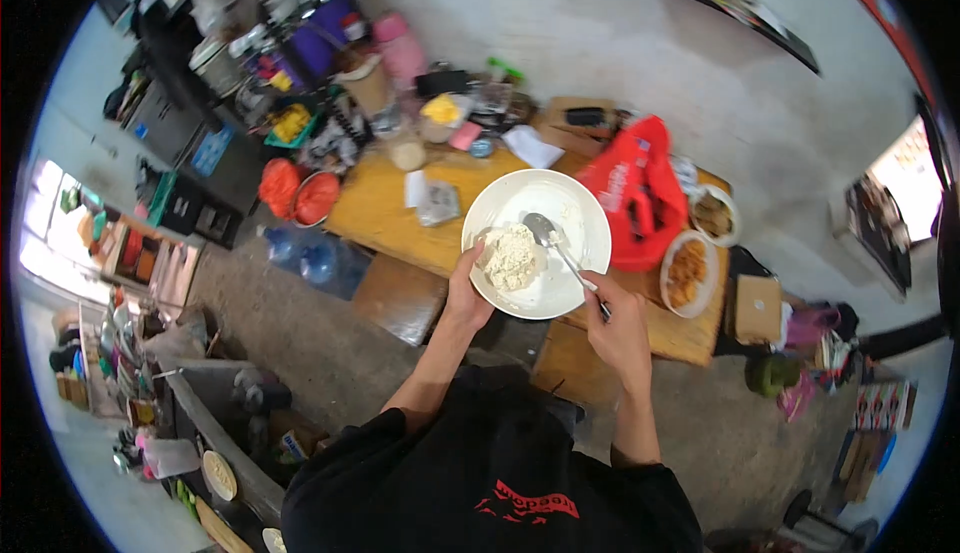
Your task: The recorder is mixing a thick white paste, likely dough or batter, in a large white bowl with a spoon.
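Note:
My left hand (470, 292) grips the rim of a white bowl (551, 294) on its left side, holding it above the table's front edge. A pale, crumbly heap (510, 257), perhaps dough or mashed food, lies in the left part of the bowl. Between the fingers of my right hand (619, 320) is the handle of a metal spoon (564, 254). The spoon's head rests inside the bowl, right beside the heap. Small pale crumbs stick to the bowl's inner wall. The bowl hides part of the table under it.
Behind the bowl is a wooden table (375, 197) with a red bag (637, 185), a container of orange food (688, 274), a bowl of brown food (712, 215) and a clear plastic packet (437, 203). Wooden stools (399, 298) stand at its front. Blue water bottles (319, 264) are on the floor.

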Motion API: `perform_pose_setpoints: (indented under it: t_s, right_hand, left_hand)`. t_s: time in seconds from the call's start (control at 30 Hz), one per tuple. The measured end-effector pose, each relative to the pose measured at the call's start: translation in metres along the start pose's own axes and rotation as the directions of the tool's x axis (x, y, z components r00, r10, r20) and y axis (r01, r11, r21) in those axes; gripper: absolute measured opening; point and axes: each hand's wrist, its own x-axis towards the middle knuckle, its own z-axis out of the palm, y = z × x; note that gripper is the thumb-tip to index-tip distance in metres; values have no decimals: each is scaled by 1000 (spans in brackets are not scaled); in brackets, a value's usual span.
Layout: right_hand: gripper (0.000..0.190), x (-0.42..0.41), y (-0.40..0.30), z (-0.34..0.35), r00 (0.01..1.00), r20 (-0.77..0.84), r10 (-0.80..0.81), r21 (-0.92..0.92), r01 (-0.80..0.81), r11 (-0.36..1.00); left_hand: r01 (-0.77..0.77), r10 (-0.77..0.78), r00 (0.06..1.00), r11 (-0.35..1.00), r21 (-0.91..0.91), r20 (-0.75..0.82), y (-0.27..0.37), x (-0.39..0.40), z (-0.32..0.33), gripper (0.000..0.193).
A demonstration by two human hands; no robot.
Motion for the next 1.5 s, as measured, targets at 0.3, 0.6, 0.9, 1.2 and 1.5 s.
perform_pose_setpoints:
  t_s: [0.3,0.6,0.9,1.2,1.5]
  right_hand:
    - [25,74,-95,214,923,289,-252,152,216,965]
    - [23,93,-160,283,837,404,-369,171,328,929]
    - [24,86,-161,287,801,474,-366,163,329,930]
    - [25,95,-147,263,889,313,-334,41,339,940]
    - [23,83,-140,261,876,369,-310,124,284,951]
  left_hand:
    - [-348,330,911,937,-31,-248,188,-24,-116,52]
    - [-531,486,838,832,-161,-248,235,-60,-184,51]
    - [-540,497,814,838,-74,-301,235,-65,-188,54]
    - [-467,427,868,875,-128,-253,232,-41,-162,54]
    - [-451,400,871,880,-145,-286,234,-21,-162,55]
